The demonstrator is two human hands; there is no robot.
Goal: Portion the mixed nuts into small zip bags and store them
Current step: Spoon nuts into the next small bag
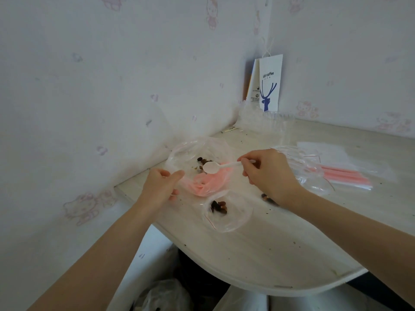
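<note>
Right hand (267, 173): fingers pinching white spoon (212, 167), empty, hovering over nut bag (203, 186). Left hand (160, 187): fingers curling round bag's mouth; best holding it wide while scooping shallow.

Paper bag (270, 84): white w/ blue deer print + "coffee" text, upright in wall corner at back of worktop (258, 254). Worktop pale, curved front edge, dark specks scattered. Wallpaper (89, 86): faint pink cartoon cats. Crumpled plastic bag (164, 295) on floor below worktop edge.

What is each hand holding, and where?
Right hand pinches the white spoon by its handle end; left hand grips the large nut bag at its rim.
</note>
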